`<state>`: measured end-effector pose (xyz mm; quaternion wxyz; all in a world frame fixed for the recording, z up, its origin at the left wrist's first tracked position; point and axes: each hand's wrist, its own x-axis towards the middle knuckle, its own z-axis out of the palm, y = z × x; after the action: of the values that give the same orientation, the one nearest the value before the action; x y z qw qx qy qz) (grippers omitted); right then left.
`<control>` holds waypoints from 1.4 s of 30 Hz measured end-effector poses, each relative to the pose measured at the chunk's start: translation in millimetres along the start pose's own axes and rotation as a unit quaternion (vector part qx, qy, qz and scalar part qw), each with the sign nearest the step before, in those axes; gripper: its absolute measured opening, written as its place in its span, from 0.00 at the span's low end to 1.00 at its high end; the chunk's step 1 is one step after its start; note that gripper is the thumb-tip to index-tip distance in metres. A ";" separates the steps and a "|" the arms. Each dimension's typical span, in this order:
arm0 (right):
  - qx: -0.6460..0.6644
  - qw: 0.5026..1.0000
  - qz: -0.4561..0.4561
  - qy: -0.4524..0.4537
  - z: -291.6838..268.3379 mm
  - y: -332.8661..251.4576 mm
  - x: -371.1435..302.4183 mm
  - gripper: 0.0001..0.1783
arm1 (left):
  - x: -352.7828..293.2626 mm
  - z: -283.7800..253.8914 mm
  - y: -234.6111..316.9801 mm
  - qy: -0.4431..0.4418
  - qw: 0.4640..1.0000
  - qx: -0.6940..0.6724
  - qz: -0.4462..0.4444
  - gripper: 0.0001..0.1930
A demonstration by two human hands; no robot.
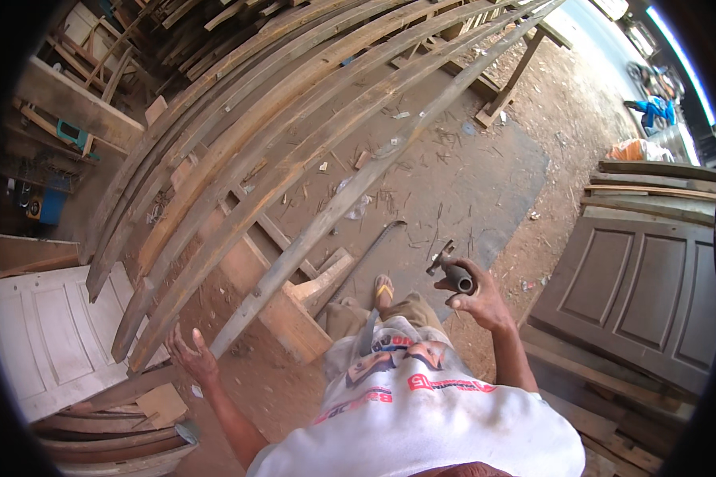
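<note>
Metal hammer point(455, 277) gripped in right hand point(482, 300), 4 o'clock — left hand point(192, 358) spread, 8 o'clock, near wooden beam point(334, 212).

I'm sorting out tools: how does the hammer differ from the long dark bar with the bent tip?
The hammer is in the right hand's grip; the bar is not held. The hammer looks short, seen nearly end-on; the bar looks long and slender. Both look dark.
</note>
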<state>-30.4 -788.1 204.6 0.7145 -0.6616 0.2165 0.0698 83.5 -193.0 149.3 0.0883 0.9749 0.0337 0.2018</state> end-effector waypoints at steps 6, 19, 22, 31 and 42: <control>0.038 0.975 -0.010 0.218 -27.8 4.6 -39.7 0.35 | 53.1 18.4 47.3 0.061 0.997 -0.047 -0.017 0.30; -0.006 0.796 -0.069 0.602 -97.6 62.7 -50.6 0.18 | 112.0 147.3 306.0 -0.033 0.941 -0.306 0.139 0.17; 0.076 0.760 -0.073 0.641 -142.7 61.9 -49.5 0.18 | 119.1 169.4 385.9 -0.029 0.913 -0.349 0.209 0.13; 0.033 0.721 -0.141 0.678 -283.2 43.0 -29.3 0.20 | 131.8 194.4 621.7 -0.046 0.855 -0.425 0.294 0.10; -0.040 0.811 -0.059 0.581 -356.7 61.9 14.2 0.20 | 84.2 239.9 726.0 -0.275 0.824 -0.436 0.235 0.16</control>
<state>-119.0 -1131.6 131.3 0.4311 -0.6187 0.5484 -0.3614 278.3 -935.6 100.2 0.4598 0.8280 -0.3140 -0.0665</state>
